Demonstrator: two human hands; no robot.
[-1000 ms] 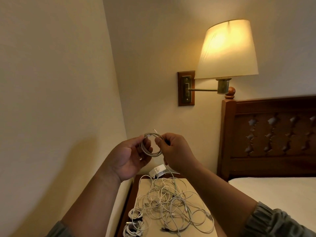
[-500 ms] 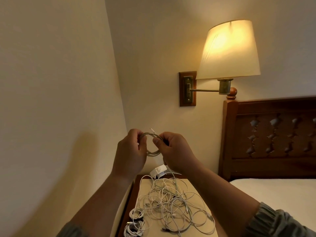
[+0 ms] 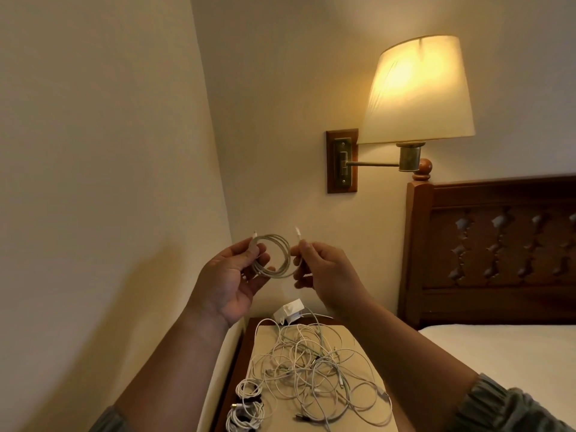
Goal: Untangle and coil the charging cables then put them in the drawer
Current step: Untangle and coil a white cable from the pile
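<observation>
I hold a small coil of white cable (image 3: 277,255) up at chest height in front of the wall. My left hand (image 3: 232,279) grips the coil's left side, palm toward me, with one plug end sticking up above the fingers. My right hand (image 3: 324,269) pinches the coil's right side, and the other plug end points up from its fingertips. Below, a loose tangle of white cables (image 3: 314,366) lies spread over the nightstand top (image 3: 358,341). Two small coiled cables (image 3: 247,403) lie at its front left. No drawer is in view.
A white charger block (image 3: 288,310) sits at the back of the nightstand against the wall. A lit wall lamp (image 3: 417,92) hangs above right. The wooden headboard (image 3: 492,247) and the bed's mattress (image 3: 511,353) stand close on the right, a wall close on the left.
My hands have moved slightly apart. The left hand has turned palm toward me, uncovering the coil, and both plug ends now stand up above it.
</observation>
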